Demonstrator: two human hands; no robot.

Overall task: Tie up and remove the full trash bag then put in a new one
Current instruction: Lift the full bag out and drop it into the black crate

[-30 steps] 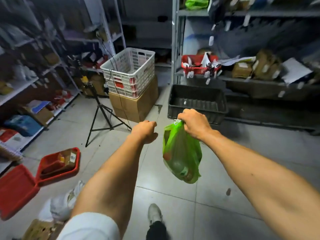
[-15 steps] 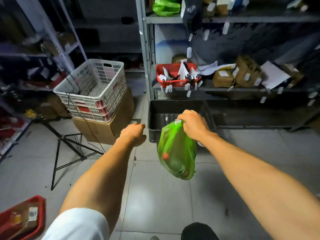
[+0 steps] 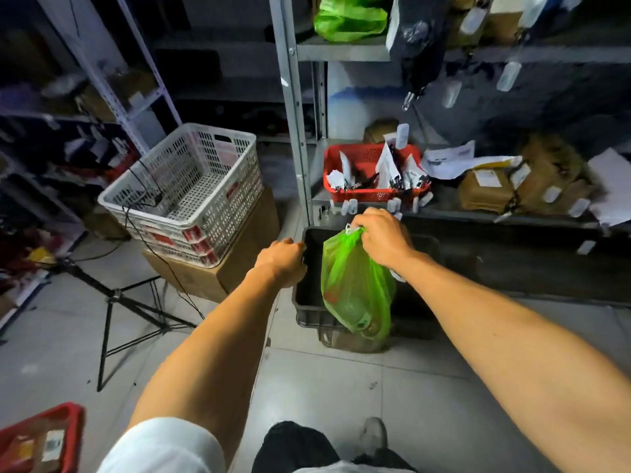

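Your right hand [image 3: 384, 241] is fisted around the gathered neck of the green trash bag [image 3: 356, 295], hanging mid-frame over the black bin [image 3: 309, 295]. Your left hand [image 3: 283, 256] curls on the bin's rim. Lower the bag gently; keep the neck pinched.

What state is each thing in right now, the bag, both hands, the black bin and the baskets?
Green bag: full, top gathered, hanging over the bin.
Right hand: clenched on the bag's top.
Left hand: gripping the bin's rim.
Black bin: on the floor, unlined.
White basket: upright on a box.
Red basket: holding papers.
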